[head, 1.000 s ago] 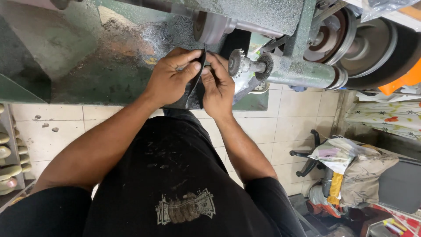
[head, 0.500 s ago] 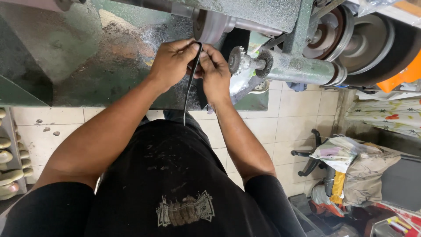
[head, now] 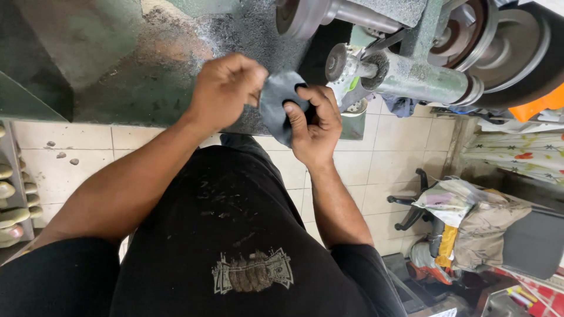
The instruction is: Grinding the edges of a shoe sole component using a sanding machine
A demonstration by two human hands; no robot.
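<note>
At a dust-coated green grinding machine (head: 147, 70), a person's left hand (head: 226, 85) and right hand (head: 314, 123) both pinch a dark grey piece of material (head: 276, 108) held between them, just beside the machine's small spindle wheel (head: 338, 61).

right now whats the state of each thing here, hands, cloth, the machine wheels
left hand: closed in a fist, pinching the grey cloth
right hand: fingers curled around the cloth, gripping it
grey cloth: crumpled, held between both hands, off the bench
small wheel: bare on its shaft end, nothing touching it; spinning or not, cannot tell
large wheel: mounted on the machine, untouched
green bench: dusty with grey grit
</note>
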